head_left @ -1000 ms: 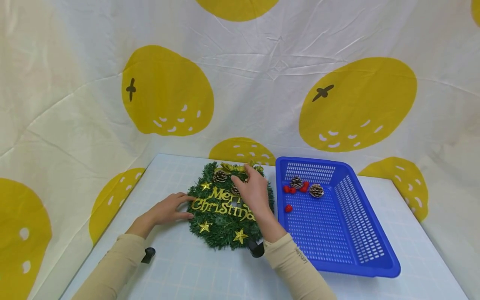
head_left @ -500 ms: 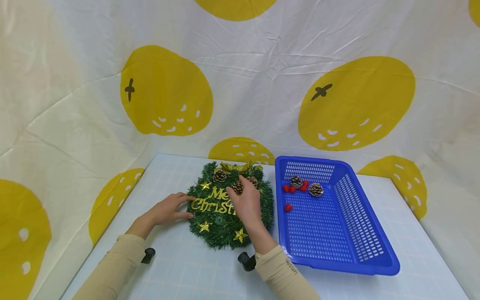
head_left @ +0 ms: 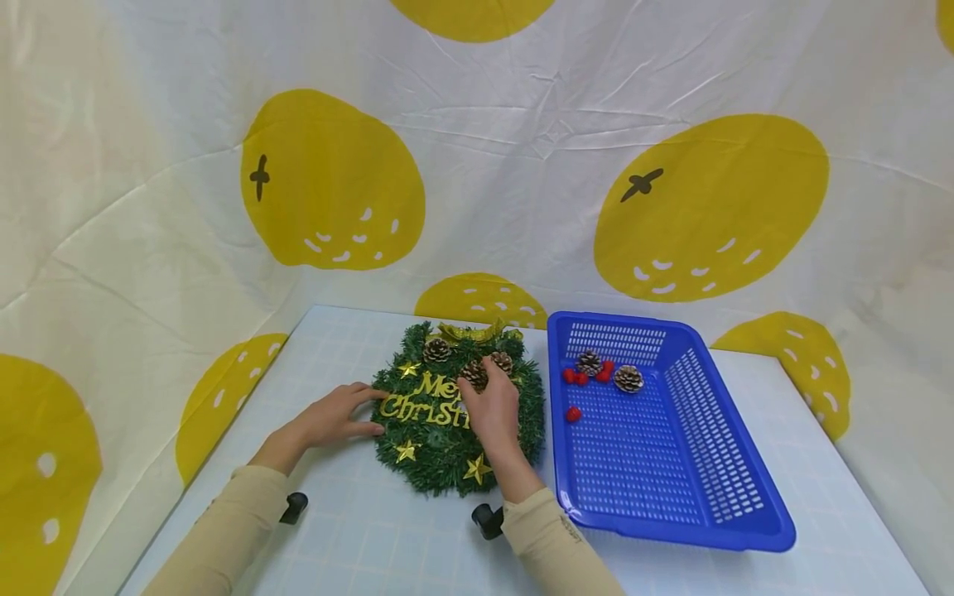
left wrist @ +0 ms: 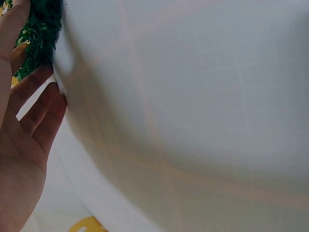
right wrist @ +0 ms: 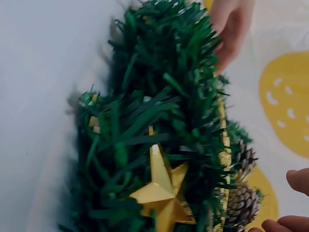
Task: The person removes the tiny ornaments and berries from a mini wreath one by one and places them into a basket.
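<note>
On the table lies a green Christmas wreath [head_left: 432,463] with gold "Merry Christmas" lettering [head_left: 421,410], gold stars [head_left: 478,469] and a gold bow [head_left: 477,333]. My left hand [head_left: 335,415] rests at its left edge, fingers fairly straight against the greenery. Over the wreath's upper right is my right hand [head_left: 495,414], thumb and fingers spread beside a pine cone [head_left: 473,374]. In the right wrist view, a gap separates those fingers [right wrist: 285,224] from the nearest pine cone [right wrist: 243,205]. Two more cones sit on the wreath, one at upper left [head_left: 436,350], another farther right [head_left: 502,362].
A blue plastic basket [head_left: 633,480] stands right of the wreath, its left wall close to it. Inside are two pine cones [head_left: 628,379] and several small red ornaments [head_left: 573,414]. A white cloth with yellow fruit print hangs behind the table [head_left: 358,546].
My right hand has moved left and down from the wreath's top right, coming to the middle pine cone and uncovering the one on the right. The left hand has stayed put.
</note>
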A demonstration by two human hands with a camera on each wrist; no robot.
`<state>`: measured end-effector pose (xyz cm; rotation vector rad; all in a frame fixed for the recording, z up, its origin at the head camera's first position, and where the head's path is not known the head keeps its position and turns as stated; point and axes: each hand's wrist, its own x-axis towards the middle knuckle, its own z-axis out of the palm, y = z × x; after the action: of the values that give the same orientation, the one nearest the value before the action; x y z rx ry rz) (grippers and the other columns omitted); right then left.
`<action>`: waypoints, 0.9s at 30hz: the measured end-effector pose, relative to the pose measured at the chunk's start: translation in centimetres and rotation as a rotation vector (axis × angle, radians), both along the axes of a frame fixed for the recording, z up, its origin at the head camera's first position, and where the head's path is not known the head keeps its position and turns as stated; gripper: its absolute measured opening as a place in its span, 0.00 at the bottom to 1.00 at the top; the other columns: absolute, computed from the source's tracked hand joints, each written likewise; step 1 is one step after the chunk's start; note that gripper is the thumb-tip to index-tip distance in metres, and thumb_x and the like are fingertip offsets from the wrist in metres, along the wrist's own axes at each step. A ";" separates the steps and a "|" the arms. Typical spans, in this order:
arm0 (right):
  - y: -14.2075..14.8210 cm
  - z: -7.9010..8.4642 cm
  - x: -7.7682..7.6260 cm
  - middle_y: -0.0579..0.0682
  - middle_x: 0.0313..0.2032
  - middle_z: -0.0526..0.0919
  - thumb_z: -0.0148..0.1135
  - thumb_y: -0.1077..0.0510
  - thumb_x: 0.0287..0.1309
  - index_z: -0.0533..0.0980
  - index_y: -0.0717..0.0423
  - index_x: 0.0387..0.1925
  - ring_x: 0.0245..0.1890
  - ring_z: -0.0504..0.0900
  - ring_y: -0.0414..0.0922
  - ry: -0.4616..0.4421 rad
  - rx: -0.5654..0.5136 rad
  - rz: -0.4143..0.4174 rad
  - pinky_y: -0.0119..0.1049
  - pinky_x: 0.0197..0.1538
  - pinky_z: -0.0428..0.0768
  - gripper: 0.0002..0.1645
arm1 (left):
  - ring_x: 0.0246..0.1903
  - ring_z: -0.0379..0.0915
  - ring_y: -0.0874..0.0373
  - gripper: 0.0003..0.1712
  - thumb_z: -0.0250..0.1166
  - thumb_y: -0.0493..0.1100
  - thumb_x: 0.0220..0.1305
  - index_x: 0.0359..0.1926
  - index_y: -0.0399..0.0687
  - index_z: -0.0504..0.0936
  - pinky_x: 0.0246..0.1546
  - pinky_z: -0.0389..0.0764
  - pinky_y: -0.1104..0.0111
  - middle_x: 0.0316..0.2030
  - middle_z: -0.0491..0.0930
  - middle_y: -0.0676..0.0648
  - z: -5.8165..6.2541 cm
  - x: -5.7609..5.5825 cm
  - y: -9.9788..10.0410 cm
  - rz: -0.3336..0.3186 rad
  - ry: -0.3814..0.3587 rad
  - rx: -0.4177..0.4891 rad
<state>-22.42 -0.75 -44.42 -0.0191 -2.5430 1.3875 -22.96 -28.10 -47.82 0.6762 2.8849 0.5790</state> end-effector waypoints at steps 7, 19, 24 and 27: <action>-0.2 -1.0 -0.6 0.60 0.60 0.71 0.63 0.52 0.56 0.67 0.61 0.61 0.60 0.69 0.57 0.033 0.022 -0.014 0.52 0.56 0.72 0.33 | 0.58 0.64 0.43 0.37 0.59 0.67 0.54 0.62 0.55 0.69 0.56 0.66 0.47 0.58 0.69 0.44 0.1 0.1 0.0 -0.009 0.002 0.000; -0.4 -2.0 -1.4 0.58 0.58 0.72 0.63 0.53 0.55 0.68 0.60 0.60 0.59 0.69 0.55 0.083 0.124 -0.023 0.48 0.56 0.73 0.32 | 0.58 0.63 0.42 0.37 0.60 0.66 0.54 0.61 0.54 0.69 0.57 0.66 0.47 0.58 0.69 0.43 0.4 0.2 0.2 -0.004 0.001 0.001; -0.5 -2.5 -1.7 0.58 0.56 0.74 0.64 0.55 0.55 0.69 0.60 0.59 0.57 0.71 0.55 0.124 0.183 -0.028 0.46 0.53 0.75 0.31 | 0.58 0.63 0.43 0.37 0.60 0.66 0.55 0.62 0.54 0.69 0.57 0.66 0.47 0.58 0.68 0.43 0.3 0.1 0.2 -0.002 0.002 0.000; -0.5 -2.8 -1.8 0.57 0.57 0.74 0.64 0.56 0.54 0.70 0.60 0.58 0.57 0.71 0.54 0.157 0.229 -0.019 0.46 0.52 0.75 0.29 | 0.58 0.63 0.43 0.37 0.60 0.65 0.55 0.62 0.54 0.69 0.57 0.65 0.47 0.58 0.68 0.43 0.2 0.1 0.2 -0.001 0.003 0.002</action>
<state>-24.26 -1.21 -47.23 0.1018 -2.5445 1.0387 -22.86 -27.94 -47.58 0.6786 2.8868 0.5808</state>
